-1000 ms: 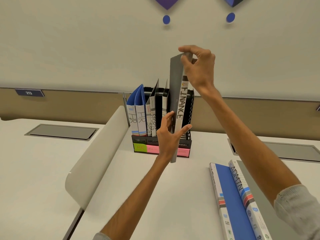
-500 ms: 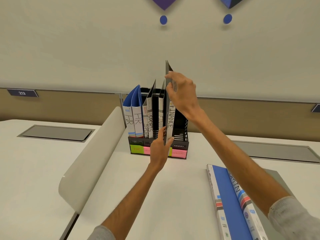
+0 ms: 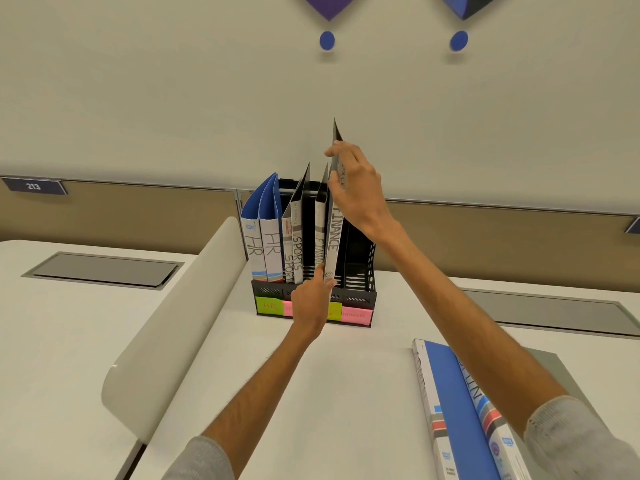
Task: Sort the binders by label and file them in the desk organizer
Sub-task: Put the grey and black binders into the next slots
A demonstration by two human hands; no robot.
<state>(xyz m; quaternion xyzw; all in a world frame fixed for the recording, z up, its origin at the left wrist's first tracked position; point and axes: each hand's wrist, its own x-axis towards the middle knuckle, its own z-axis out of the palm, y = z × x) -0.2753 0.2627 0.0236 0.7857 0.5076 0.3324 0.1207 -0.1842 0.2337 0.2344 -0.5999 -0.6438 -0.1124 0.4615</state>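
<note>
- Head view: the right grip (image 3: 356,188) is clamped on the upper spine of the FINANCE binder (image 3: 333,244).
- The left grip (image 3: 310,301) is closed on its lower end.
- It is held upright at the third compartment of the desk organizer (image 3: 360,268), beside a filed binder (image 3: 320,237).
- Blue binders (image 3: 450,403) are laid flat on the desk (image 3: 346,375).

A curved white divider (image 3: 180,323) stands on the desk (image 3: 346,375). Grey flaps (image 3: 100,270) lie flush in it. A 213 sign (image 3: 33,186) and blue dots (image 3: 327,40) mark the wall (image 3: 173,98).
</note>
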